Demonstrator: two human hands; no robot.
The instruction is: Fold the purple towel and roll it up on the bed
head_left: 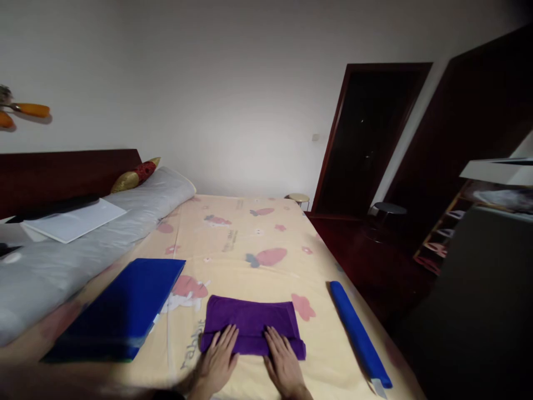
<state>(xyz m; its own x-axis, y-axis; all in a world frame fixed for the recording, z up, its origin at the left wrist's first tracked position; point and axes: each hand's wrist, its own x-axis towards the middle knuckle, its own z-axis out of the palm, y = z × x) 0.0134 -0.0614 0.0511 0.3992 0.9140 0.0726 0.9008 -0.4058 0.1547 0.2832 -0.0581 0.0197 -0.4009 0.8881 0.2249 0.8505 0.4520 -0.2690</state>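
A purple towel (254, 315) lies on the bed in front of me, its near edge rolled or folded over into a thick band. My left hand (220, 355) rests on the left part of that band, fingers stretched out flat. On the right part lies my right hand (282, 355), its fingers also extended and pressed on the cloth. Neither hand grips the towel; both touch it from above. What is under the palms is hidden.
A blue folder-like flat item (120, 305) lies at left, and a long blue roll (358, 333) near the bed's right edge. A grey bolster (137, 214), a white board (75, 219) and a cushion (137, 175) are by the headboard (62, 172). Stools (390, 208) stand beyond.
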